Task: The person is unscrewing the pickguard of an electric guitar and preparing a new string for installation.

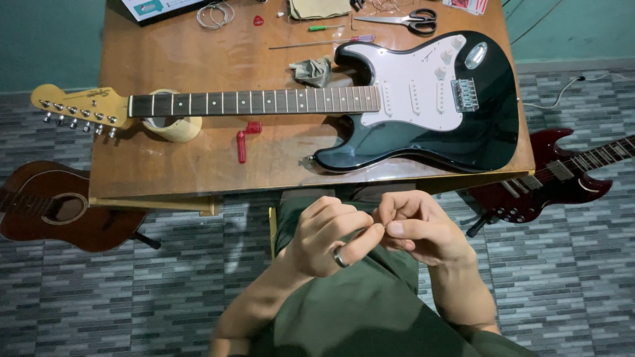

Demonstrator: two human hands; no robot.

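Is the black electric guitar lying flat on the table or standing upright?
Lying flat: the black electric guitar rests face up on the wooden table, neck pointing left.

room: my lap below tabletop edge open | front strip blocked by black guitar, tape roll, red winder | bare wood mid-left betw neck & wire coil | floor sides: acoustic guitar L, red guitar R

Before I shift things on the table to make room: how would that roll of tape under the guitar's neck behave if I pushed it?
The roll of tape lies flat on the table, so it would probably slide, not roll. It looks light and hollow. But the neck of the electric guitar seems to rest across it, so pushing it out would likely let the neck drop.
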